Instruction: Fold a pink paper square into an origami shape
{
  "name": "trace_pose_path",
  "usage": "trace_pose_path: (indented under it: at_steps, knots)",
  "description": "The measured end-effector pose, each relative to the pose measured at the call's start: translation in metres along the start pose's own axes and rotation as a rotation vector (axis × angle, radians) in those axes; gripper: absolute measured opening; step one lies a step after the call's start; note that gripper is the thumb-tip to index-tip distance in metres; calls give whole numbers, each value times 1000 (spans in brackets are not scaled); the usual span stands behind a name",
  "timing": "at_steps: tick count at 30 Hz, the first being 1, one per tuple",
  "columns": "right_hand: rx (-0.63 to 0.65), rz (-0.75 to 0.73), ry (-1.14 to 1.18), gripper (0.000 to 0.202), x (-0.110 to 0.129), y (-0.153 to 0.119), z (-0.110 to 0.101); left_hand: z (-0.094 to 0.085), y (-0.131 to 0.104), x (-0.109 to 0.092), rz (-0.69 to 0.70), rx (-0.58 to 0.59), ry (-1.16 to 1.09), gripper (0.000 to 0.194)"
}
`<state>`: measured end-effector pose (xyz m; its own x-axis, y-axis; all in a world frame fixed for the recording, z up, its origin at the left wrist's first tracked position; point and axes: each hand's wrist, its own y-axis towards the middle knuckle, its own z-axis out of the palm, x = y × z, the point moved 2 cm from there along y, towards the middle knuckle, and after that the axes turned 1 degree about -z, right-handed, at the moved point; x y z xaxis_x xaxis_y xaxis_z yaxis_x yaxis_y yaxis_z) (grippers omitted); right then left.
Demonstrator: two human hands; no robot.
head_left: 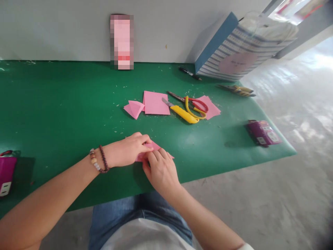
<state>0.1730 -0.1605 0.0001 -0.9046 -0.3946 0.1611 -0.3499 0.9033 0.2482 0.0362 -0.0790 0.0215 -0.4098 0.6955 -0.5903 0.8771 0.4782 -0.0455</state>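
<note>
A pink paper (155, 144) lies on the green tabletop near its front edge, mostly covered by both hands. My left hand (131, 149) is closed, its fingers and thumb pressed on the paper's left and upper part. From the right, my right hand (162, 168) bends its fingers onto the paper's lower side, touching the left thumb. Pointed pink tips of the paper show above and to the right of the fingers. Beyond the hands sit a folded pink piece (135, 108) and a square pink stack (156, 103).
A yellow cutter (184, 114) and red-yellow scissors (199, 104) overlap near more pink paper (212, 108). Behind are a pen (189, 73), a striped bag (229, 52) and pliers (238, 90). Purple packs lie right (264, 133) and left (7, 173); a blurred upright object (122, 41) leans on the wall.
</note>
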Motion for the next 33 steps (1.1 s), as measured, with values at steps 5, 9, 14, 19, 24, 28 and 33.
trace_pose_path:
  at_steps: [5, 9, 14, 19, 24, 28, 33]
  knots:
    - [-4, -3, 71, 11, 12, 5, 5, -3, 3, 2, -1, 36, 35, 21]
    - [-16, -17, 91, 13, 21, 9, 6, -3, 3, 3, -9, 29, 6, 24]
    - [-43, -30, 82, 21, 31, 10, 11, -1, 2, 7, -10, -1, -34, 28]
    - [-43, -128, 353, 18, 24, 3, -2, -1, 1, 7, -13, 3, -2, 29]
    - [-218, 132, 242, 14, -40, -6, -29, -2, -1, 3, 45, -10, 88, 32]
    - [-112, 155, 154, 13, -67, -11, -28, -3, -1, 2, 27, -8, 65, 27]
    - [-23, 150, 220, 13, -62, -15, -20, -2, -3, 2, 10, -32, 38, 31]
